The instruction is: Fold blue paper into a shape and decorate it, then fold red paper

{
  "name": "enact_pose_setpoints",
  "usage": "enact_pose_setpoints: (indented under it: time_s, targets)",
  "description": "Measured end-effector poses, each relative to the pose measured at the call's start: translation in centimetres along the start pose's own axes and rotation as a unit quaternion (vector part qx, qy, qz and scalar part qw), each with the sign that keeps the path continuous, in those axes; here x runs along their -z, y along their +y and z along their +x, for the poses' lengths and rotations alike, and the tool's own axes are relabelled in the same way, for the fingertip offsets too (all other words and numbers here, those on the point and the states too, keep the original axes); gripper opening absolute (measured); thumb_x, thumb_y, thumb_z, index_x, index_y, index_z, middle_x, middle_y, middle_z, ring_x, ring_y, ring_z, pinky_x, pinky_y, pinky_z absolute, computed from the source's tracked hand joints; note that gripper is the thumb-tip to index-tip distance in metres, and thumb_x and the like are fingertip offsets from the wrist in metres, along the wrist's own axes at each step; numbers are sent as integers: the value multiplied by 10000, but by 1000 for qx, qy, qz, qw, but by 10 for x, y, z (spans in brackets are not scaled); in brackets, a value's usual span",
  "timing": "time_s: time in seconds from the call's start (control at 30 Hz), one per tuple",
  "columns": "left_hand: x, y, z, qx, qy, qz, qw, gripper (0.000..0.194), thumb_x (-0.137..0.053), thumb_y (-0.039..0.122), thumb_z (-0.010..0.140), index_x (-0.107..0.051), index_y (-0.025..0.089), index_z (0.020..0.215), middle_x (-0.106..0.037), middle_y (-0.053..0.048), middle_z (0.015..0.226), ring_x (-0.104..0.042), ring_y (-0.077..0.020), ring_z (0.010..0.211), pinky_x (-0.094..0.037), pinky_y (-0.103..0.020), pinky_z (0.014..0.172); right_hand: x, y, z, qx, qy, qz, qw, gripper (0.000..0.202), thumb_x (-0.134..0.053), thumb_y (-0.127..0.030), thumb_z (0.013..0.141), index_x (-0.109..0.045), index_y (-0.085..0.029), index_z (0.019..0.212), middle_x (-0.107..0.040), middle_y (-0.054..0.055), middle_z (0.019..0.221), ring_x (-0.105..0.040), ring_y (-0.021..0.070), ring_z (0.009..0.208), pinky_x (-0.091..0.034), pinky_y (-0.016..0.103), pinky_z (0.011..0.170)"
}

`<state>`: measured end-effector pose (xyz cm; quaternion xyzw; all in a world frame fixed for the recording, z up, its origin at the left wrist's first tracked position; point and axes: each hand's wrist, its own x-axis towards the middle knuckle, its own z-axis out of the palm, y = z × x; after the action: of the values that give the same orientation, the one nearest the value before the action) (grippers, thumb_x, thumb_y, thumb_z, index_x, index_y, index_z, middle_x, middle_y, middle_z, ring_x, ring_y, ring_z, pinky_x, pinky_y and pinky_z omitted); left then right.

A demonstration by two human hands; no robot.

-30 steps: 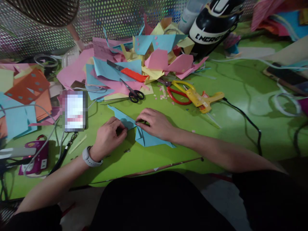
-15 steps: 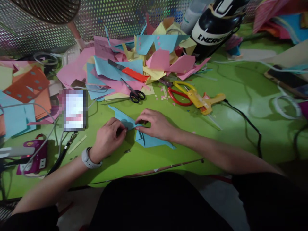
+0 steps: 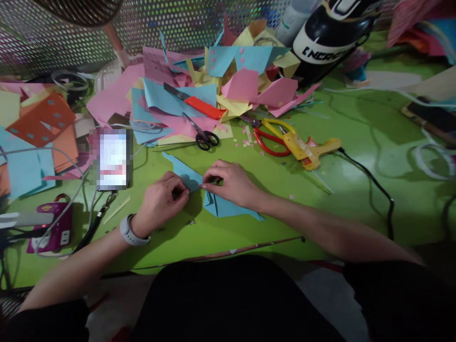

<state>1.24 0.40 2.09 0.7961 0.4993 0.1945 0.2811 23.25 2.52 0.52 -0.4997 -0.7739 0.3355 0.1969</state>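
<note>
A folded sheet of blue paper (image 3: 228, 209) lies on the green table in front of me, its long flap stretching to the upper left. My right hand (image 3: 228, 183) pinches the paper's folded middle between thumb and fingertips and covers part of it. At the paper's left edge, my left hand (image 3: 166, 199) is closed, thumb and forefinger pressed together on the paper. A pale watch sits on that wrist. The fingers hide some of the folds.
Black-handled scissors (image 3: 206, 140), an orange-handled knife (image 3: 203, 108), red and yellow pliers (image 3: 272, 142) and a yellow glue gun (image 3: 309, 152) lie beyond my hands. Coloured paper is heaped behind them. A phone (image 3: 113, 159) and a purple power socket (image 3: 53, 225) are at left, a black bottle (image 3: 320, 42) at the back.
The whole view has shifted slightly, so everything sits a little further right. Both hands stay at the blue paper, with only small finger movement.
</note>
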Motion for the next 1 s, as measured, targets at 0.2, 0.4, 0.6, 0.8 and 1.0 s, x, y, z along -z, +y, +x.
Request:
enact_pose_setpoints:
  time_s: [0.2, 0.4, 0.6, 0.8, 1.0]
  targets:
    - [-2, 1, 0, -4, 3, 20, 1000, 117, -560, 193, 848, -560, 188, 731, -608, -46, 838, -607, -161, 738, -480, -288, 678, 2, -3, 3, -19, -13, -7, 1000, 54, -745, -249, 830, -717, -204, 826, -625, 11, 834, -593, 135, 723, -420, 281, 704]
    - [1, 5, 2, 23, -2, 57, 998, 129, -578, 216, 842, -551, 187, 719, -566, -13, 780, -573, -134, 662, -434, -268, 622, 6, -8, 8, -38, -34, -21, 998, 71, -756, -259, 818, -719, -199, 804, -637, 12, 834, -568, 126, 683, -383, 277, 662]
    - [3, 5, 4, 42, -2, 51, 998, 117, -615, 213, 822, -552, 180, 730, -560, -11, 790, -550, -121, 623, -437, -266, 600, 6, -8, 8, -32, -33, -25, 999, 75, -756, -264, 820, -715, -204, 805, -640, 10, 836, -565, 124, 683, -383, 278, 663]
    - [-1, -1, -1, 5, 4, 50, 999, 43, -596, 190, 863, -590, 174, 903, -605, -33, 894, -597, -125, 659, -497, -263, 614, 7, -8, 8, -33, -35, -28, 998, 70, -756, -258, 820, -712, -207, 800, -639, 7, 831, -574, 125, 677, -387, 284, 659]
    - [0, -5, -9, -207, -2, 224, 952, 212, -476, 136, 986, -653, 187, 1090, -709, -87, 1082, -658, -222, 936, -507, -371, 814, 6, -5, 9, -21, -32, -20, 999, 37, -741, -234, 822, -718, -211, 805, -642, 6, 831, -585, 127, 698, -391, 275, 666]
